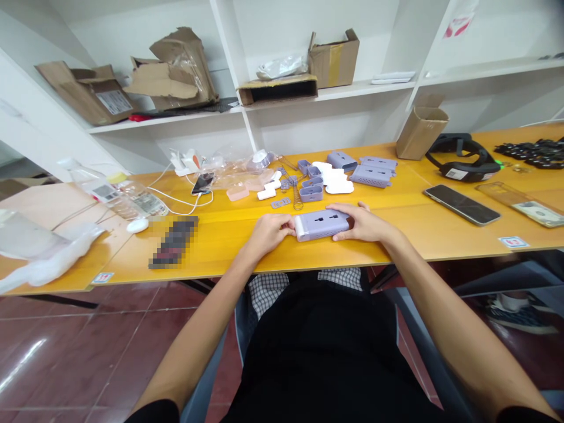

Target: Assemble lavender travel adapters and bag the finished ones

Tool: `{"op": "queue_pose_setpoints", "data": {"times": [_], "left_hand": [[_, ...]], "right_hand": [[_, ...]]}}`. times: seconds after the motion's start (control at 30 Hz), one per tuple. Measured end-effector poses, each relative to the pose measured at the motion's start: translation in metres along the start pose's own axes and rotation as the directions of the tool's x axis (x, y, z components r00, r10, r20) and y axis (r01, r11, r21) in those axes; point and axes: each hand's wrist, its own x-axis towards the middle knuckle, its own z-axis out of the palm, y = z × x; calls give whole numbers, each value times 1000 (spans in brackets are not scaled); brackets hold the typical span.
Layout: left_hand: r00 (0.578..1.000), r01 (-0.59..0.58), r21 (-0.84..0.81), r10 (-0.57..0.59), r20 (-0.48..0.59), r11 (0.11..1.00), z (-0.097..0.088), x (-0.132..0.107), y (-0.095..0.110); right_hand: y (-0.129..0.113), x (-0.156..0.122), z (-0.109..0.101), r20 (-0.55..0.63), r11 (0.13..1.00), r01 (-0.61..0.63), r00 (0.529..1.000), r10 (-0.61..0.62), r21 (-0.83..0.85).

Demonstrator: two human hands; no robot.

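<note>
A lavender power-strip body [321,224] with socket holes and a white end lies flat on the yellow table [229,247] near its front edge. My left hand [269,231] is curled against its left end, fingers closed on it. My right hand [360,222] wraps its right end, thumb at the front and fingers over the top. Just behind lie several small lavender shells [311,192], white caps [338,181], metal springs [298,198] and more lavender socket bodies [373,175].
A phone [462,204] lies to the right, with a clear case over a banknote [524,203], a black headset [465,158] and a small cardboard box [421,133]. At left are a charging phone [202,183], a white mouse [137,225], plastic bags and bottles [118,194]. Shelves with boxes stand behind.
</note>
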Motion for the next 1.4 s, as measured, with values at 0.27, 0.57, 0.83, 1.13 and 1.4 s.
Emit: {"op": "queue_pose_setpoints", "data": {"times": [0.27,0.57,0.83,1.13,1.4], "left_hand": [[992,126,275,-129,-8,953,-7,-4,-10],[979,169,305,-196,60,937,-1,-7,-19],[974,163,312,-203,99,936,-4,-7,-16],[964,172,333,-228,137,927,-6,-6,-10],[956,174,371,-247,158,912,-7,-5,-8]], "right_hand": [[10,-7,-4,-24,983,18,1000,-14,182],[25,2,6,-119,990,-71,991,56,-122],[17,3,12,-73,949,-137,990,122,-282],[18,4,11,-59,947,-132,991,120,-291],[16,4,9,-41,934,-147,989,141,-326]]}}
